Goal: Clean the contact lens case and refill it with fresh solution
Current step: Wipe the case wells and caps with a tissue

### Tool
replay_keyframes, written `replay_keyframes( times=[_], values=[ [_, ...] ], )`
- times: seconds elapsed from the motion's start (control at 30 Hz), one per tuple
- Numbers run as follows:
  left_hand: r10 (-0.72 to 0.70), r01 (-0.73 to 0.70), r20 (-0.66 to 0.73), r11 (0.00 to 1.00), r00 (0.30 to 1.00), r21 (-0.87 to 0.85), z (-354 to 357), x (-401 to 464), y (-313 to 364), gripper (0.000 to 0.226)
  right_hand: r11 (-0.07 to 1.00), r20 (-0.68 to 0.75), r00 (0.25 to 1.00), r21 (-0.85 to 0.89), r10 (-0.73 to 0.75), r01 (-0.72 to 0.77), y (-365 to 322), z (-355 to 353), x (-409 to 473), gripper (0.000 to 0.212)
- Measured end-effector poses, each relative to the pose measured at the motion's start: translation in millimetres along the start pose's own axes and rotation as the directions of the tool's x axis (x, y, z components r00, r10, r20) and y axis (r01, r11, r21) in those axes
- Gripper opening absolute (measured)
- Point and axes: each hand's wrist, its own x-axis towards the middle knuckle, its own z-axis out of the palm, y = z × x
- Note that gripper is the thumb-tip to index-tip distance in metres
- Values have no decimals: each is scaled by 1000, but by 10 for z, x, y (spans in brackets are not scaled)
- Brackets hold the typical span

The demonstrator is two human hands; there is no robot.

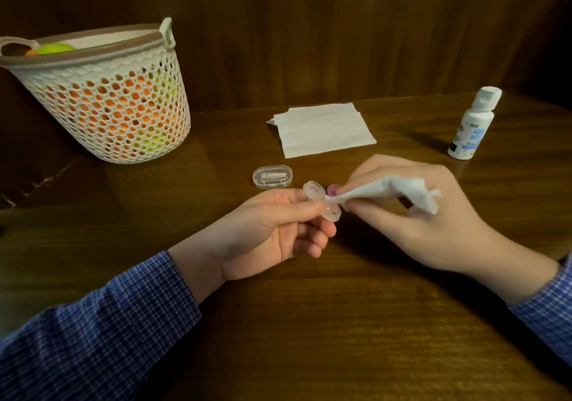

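- Over the table (309, 323), the left hand (266, 233) pinched the small clear case (322, 202).
- The right hand (411, 211) pinched a tissue (387, 191) and pushed its tip at the case.
- The case could slip and drop, because only fingertips held it.
- Bits of tissue might stay in the cup.
- The bottle (472, 125) stood far off, shut.
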Motion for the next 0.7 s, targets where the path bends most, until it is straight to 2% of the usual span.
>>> replay_keyframes(
  times=[0.07,0.13,0.27,0.47,0.57,0.7],
  values=[
    [-22,23,6,999,1000,-27,-9,4,0,19,995,15,995,-22,-96,97,30,45,-29,20],
    [-44,44,-3,998,999,-41,-15,12,-3,19,993,45,992,-24,-117,118,62,78,-37,22],
    [-23,23,-24,1000,999,13,-17,17,-25,16,998,122,991,42,-49,44,47,91,-54,19],
    [87,-78,-56,986,995,148,-7,10,-73,20,988,195,978,119,75,-100,18,64,-41,11],
    [139,-126,-41,965,989,232,6,8,-81,12,994,236,969,67,71,-90,25,35,-34,7],
    [139,-125,-25,943,990,308,-18,7,-42,12,1000,290,957,6,23,-26,34,4,3,8]
  ],
)
